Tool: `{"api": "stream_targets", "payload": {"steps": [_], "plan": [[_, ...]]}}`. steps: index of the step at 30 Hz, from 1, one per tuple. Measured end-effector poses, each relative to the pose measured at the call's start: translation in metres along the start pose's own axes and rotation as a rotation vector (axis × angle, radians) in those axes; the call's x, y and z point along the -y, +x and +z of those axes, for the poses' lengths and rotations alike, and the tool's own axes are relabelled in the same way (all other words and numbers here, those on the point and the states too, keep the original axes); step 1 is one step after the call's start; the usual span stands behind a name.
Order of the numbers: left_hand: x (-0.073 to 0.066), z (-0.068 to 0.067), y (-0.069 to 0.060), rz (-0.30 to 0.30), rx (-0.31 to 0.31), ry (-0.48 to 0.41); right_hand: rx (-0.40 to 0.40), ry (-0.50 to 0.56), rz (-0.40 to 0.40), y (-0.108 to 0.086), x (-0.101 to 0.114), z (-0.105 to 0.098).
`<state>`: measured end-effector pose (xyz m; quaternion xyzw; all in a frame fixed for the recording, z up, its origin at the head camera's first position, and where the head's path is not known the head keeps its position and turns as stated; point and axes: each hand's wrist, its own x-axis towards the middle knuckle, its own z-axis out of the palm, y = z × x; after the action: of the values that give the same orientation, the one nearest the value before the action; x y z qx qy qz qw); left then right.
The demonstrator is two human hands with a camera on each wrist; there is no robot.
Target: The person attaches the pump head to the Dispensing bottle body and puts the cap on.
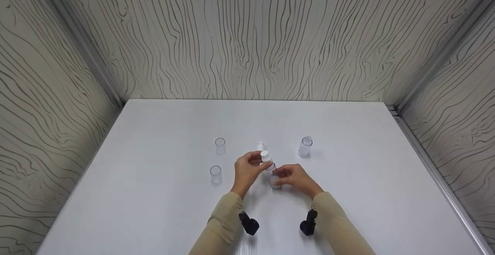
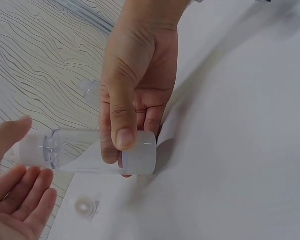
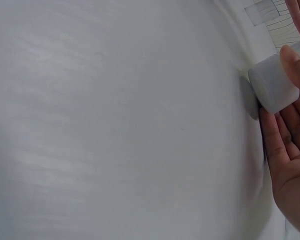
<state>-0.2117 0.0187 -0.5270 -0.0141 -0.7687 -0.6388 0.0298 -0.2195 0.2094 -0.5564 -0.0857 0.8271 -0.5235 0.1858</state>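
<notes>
A clear bottle (image 2: 85, 151) with a white top (image 1: 265, 154) and a white base (image 3: 275, 82) leans between both hands, its base close to the tabletop. My right hand (image 1: 296, 177) grips the lower end, thumb on one side and fingers on the other. At the upper end, my left hand (image 1: 249, 170) has its thumb and fingers curved round the white top; how firmly they press is hard to tell. Just behind the left hand stands a small white piece (image 1: 260, 145), partly covered by the hand and bottle.
Two clear cylindrical covers (image 1: 220, 146) (image 1: 216, 175) stand left of the hands. Another clear bottle (image 1: 304, 148) is upright toward the back right. The white table (image 1: 154, 150) is bounded by patterned panels (image 1: 239, 38) at the back and sides.
</notes>
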Motion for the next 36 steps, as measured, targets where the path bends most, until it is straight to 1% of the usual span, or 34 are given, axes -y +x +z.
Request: {"api": "stream_targets", "payload": {"steps": [3, 6, 10, 14, 16, 18, 22, 25, 27, 30, 31, 36], "plan": [[-0.0005, 0.0008, 0.0000, -0.010, -0.020, 0.003, 0.001, -0.005, -0.004, 0.0002, 0.0001, -0.0002], [-0.0006, 0.0013, 0.0003, -0.016, -0.034, -0.003, 0.002, -0.009, 0.015, 0.0005, 0.0006, -0.0002], [-0.0008, 0.0020, 0.0006, -0.008, -0.047, -0.008, 0.002, -0.014, 0.024, 0.0009, 0.0005, -0.0002], [-0.0008, 0.0024, 0.0013, 0.003, -0.051, -0.006, 0.001, -0.008, 0.012, 0.0011, -0.0004, -0.0002], [-0.0009, 0.0021, 0.0018, 0.006, -0.048, -0.015, 0.000, -0.002, 0.000, 0.0005, -0.0001, -0.0002], [-0.0014, 0.0017, 0.0020, 0.007, -0.043, -0.022, -0.001, 0.003, -0.008, -0.0034, 0.0068, 0.0000], [-0.0028, 0.0010, 0.0014, 0.003, -0.032, -0.023, -0.005, 0.001, -0.014, -0.0052, 0.0080, 0.0004], [-0.0041, 0.0004, 0.0005, -0.001, -0.025, -0.017, -0.007, -0.008, -0.037, -0.0027, 0.0004, 0.0003], [-0.0046, 0.0001, 0.0000, 0.001, -0.020, -0.013, -0.010, -0.005, -0.042, -0.0030, 0.0001, 0.0003], [-0.0048, 0.0001, -0.0004, 0.011, -0.011, 0.000, -0.006, -0.011, -0.031, -0.0021, -0.0001, 0.0002], [-0.0044, 0.0003, -0.0004, 0.014, -0.006, 0.004, -0.010, -0.008, -0.013, -0.0016, 0.0000, 0.0004], [-0.0027, 0.0019, -0.0002, 0.021, 0.011, 0.018, -0.012, -0.038, 0.004, -0.0003, 0.0008, 0.0008]]}}
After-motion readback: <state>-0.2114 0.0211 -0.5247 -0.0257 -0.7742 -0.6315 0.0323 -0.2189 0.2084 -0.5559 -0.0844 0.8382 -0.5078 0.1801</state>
